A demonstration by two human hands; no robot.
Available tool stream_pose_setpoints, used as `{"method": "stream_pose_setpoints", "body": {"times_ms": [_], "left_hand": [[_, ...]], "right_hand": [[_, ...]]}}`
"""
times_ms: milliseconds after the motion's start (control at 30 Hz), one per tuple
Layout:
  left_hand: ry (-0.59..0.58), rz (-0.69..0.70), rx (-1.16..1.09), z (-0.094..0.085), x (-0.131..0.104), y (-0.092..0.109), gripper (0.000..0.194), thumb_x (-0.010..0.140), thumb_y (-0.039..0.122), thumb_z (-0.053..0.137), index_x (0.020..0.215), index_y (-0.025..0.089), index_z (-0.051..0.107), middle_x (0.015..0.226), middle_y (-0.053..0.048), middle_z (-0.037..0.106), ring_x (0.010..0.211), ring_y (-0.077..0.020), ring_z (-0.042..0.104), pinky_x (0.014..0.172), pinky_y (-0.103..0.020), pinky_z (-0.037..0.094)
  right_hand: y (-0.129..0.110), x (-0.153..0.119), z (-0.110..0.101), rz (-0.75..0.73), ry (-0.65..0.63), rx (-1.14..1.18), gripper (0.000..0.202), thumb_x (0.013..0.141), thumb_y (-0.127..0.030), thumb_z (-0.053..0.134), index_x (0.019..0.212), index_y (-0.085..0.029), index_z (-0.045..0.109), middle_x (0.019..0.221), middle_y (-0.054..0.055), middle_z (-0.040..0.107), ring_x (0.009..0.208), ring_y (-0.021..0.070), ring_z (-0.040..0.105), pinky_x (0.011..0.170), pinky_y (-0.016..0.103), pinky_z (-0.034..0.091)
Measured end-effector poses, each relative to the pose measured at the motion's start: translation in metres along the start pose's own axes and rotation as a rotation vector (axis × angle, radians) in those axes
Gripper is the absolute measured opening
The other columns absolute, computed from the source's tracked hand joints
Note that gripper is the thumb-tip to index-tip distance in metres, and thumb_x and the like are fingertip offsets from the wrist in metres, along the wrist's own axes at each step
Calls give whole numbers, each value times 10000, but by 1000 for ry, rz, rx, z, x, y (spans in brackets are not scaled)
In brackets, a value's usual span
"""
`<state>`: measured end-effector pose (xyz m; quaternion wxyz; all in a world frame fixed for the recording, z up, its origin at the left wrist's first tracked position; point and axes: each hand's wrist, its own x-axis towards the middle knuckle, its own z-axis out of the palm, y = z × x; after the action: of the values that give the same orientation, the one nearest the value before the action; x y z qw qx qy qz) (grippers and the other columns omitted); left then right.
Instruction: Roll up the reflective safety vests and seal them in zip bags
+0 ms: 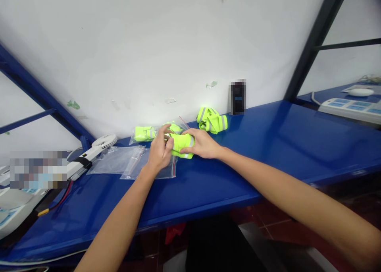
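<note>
Between my hands is a rolled fluorescent yellow reflective strap [182, 142] with silvery-grey bands, held just above the blue table. My right hand [204, 143] grips its right end, with the thumb on the near side and the fingers over the top. At the left end, my left hand [160, 151] has its fingers curled and its thumb against the roll; part of that contact is hidden. Behind my left hand, a clear bag with a yellow strap [144, 133] lies by the wall. Clear zip bags [119, 159] lie flat beside my left wrist, partly overlapping.
More yellow straps [212, 120] lie in a loose pile near the wall. A pixelated dark object [237, 98] stands behind them. At the left are a white handheld fan [104, 140] and a white device with red and black wires. The blue table's [268, 145] front edge is close to me.
</note>
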<state>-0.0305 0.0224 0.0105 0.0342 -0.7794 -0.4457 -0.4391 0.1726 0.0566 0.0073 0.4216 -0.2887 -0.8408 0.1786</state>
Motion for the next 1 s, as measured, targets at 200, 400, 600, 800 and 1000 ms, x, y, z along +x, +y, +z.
{"method": "stream_pose_setpoints", "body": {"times_ms": [200, 400, 600, 800, 1000], "left_hand": [[-318, -182, 246, -20, 10, 0, 362, 911, 500, 465, 710, 203, 511, 559, 24, 457, 529, -151, 438, 563, -294, 294], [-814, -204, 175, -27, 11, 0, 304, 781, 314, 529, 509, 202, 449, 466, 29, 445, 474, -131, 406, 535, -289, 283], [-748, -290, -51, -16, 10, -16, 257, 848, 292, 414, 667, 191, 566, 654, 1, 612, 624, -160, 544, 652, -285, 386], [-569, -361, -251, -1, 6, -32, 280, 854, 353, 445, 661, 183, 554, 676, -17, 583, 650, -162, 521, 646, -284, 403], [-238, -461, -267, 3, 7, -39, 281, 866, 363, 439, 664, 190, 531, 705, -18, 530, 697, -172, 523, 704, -303, 446]], "right_hand": [[13, 3, -11, 149, 199, -85, 573, 744, -404, 776, 1241, -182, 596, 1113, 100, 704, 1005, 297, 657, 885, 433, 488], [15, 4, -17, 162, 256, -80, 638, 742, -356, 772, 1313, -189, 542, 1206, 117, 668, 1021, 302, 646, 904, 450, 486], [17, 1, -4, -12, 168, -16, 502, 772, -292, 754, 1235, -193, 588, 1207, 89, 672, 1084, 284, 634, 940, 418, 470], [16, -1, 4, -164, 103, 2, 387, 785, -161, 683, 1161, -182, 597, 1149, 95, 665, 1059, 264, 624, 924, 403, 474], [19, -2, 0, -225, 47, -110, 458, 711, 10, 563, 1124, -181, 614, 1146, 98, 659, 1074, 271, 581, 948, 427, 450]]}}
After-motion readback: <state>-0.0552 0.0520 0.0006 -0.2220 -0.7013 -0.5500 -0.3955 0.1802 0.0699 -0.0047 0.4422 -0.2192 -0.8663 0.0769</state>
